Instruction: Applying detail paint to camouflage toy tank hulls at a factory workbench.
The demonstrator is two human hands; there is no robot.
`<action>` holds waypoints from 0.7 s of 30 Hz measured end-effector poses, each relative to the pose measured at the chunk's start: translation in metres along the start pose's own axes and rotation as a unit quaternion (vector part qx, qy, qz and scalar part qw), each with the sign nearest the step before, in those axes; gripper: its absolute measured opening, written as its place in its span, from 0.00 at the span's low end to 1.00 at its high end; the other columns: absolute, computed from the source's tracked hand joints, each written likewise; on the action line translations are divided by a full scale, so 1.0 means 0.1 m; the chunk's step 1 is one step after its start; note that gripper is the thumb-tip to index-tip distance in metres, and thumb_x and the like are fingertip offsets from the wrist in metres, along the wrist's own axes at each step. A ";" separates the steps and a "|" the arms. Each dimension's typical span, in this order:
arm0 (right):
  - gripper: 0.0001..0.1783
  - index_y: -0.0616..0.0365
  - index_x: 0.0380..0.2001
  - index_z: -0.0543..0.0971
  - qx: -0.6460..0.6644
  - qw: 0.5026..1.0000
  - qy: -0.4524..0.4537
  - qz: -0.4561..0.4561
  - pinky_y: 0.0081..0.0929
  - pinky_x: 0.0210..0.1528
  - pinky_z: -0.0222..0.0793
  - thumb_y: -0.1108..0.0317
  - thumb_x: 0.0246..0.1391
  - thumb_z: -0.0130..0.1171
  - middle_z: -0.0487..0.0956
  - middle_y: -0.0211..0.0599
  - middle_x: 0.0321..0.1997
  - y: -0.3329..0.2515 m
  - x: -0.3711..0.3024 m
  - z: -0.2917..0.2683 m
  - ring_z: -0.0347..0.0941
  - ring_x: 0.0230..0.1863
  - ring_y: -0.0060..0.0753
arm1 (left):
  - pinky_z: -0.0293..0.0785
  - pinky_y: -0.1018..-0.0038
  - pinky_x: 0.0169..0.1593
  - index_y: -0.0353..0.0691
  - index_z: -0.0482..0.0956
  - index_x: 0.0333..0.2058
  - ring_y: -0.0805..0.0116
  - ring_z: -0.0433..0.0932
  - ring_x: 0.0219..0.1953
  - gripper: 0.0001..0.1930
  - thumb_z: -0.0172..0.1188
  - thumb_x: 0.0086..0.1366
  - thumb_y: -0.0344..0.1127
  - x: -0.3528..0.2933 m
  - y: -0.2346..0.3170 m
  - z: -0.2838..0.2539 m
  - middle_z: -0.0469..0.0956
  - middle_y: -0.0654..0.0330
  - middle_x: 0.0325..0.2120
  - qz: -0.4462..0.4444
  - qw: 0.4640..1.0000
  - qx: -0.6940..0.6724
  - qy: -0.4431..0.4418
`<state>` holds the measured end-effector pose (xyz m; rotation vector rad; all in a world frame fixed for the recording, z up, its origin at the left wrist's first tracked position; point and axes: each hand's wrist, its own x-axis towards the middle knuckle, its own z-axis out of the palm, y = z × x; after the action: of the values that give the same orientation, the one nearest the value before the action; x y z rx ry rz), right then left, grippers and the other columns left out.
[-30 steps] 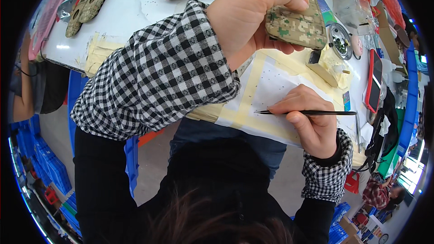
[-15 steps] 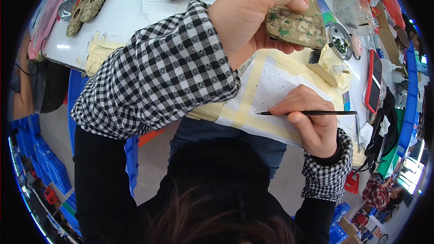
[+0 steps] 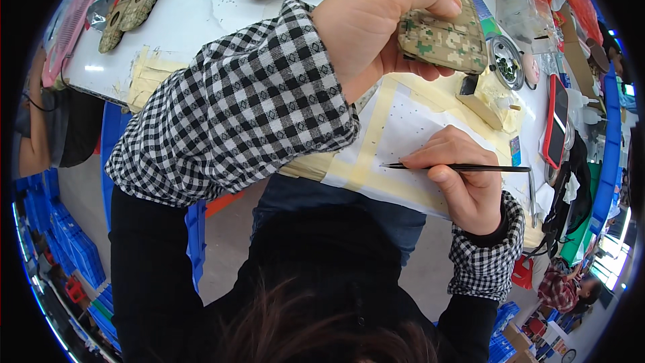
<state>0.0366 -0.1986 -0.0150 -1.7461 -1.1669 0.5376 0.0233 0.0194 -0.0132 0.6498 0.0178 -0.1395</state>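
1. Left hand (image 3: pixel 376 17) clamped on a camouflage case (image 3: pixel 443 44), toward the worktop's (image 3: pixel 195 17) right edge.
2. Right hand (image 3: pixel 465 178) pinches 1 slim black tool (image 3: pixel 507 169), its tip over white paper (image 3: pixel 410 117) (speckled dark) by the near edge.

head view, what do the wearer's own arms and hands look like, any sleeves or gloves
The left hand and right hand are ungloved. The left oversleeve and right oversleeve are loose, black-and-white checked and gathered at the ends. Plain black sleeves show beyond them, nearer the body.
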 end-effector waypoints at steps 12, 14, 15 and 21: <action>0.08 0.64 0.32 0.81 0.007 1.000 -0.003 -0.008 0.27 0.36 0.66 0.70 0.53 0.60 0.81 0.36 0.31 0.01 0.00 0.00 0.72 0.31 0.33 | 0.73 0.77 0.31 0.38 0.69 0.38 0.74 0.73 0.27 0.06 0.51 0.63 0.31 0.00 0.00 0.02 0.72 0.63 0.28 -0.021 0.999 -0.010 0.038; 0.08 0.64 0.32 0.81 0.010 1.000 -0.007 -0.012 0.27 0.36 0.66 0.70 0.53 0.60 0.81 0.36 0.31 0.00 0.01 0.00 0.72 0.31 0.33 | 0.73 0.77 0.30 0.38 0.69 0.38 0.74 0.73 0.27 0.06 0.51 0.63 0.31 0.05 -0.02 -0.06 0.72 0.62 0.28 0.002 1.000 0.006 0.005; 0.08 0.64 0.32 0.81 0.013 1.000 -0.006 -0.011 0.27 0.36 0.66 0.70 0.53 0.60 0.81 0.36 0.31 0.00 0.01 0.00 0.72 0.31 0.33 | 0.74 0.77 0.29 0.38 0.69 0.38 0.74 0.73 0.27 0.06 0.51 0.63 0.31 0.06 -0.03 -0.09 0.72 0.62 0.28 0.013 1.000 0.014 -0.012; 0.09 0.64 0.32 0.81 0.025 1.000 0.007 -0.003 0.27 0.37 0.66 0.69 0.54 0.59 0.81 0.37 0.31 0.00 -0.01 -0.01 0.72 0.32 0.33 | 0.74 0.76 0.26 0.40 0.68 0.38 0.74 0.74 0.25 0.06 0.52 0.63 0.31 0.00 0.02 0.00 0.73 0.61 0.29 -0.015 0.999 0.019 0.026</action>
<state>0.0369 -0.2000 -0.0148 -1.7006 -1.1395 0.5453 0.0236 0.0211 -0.0118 0.6907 0.0760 -0.1517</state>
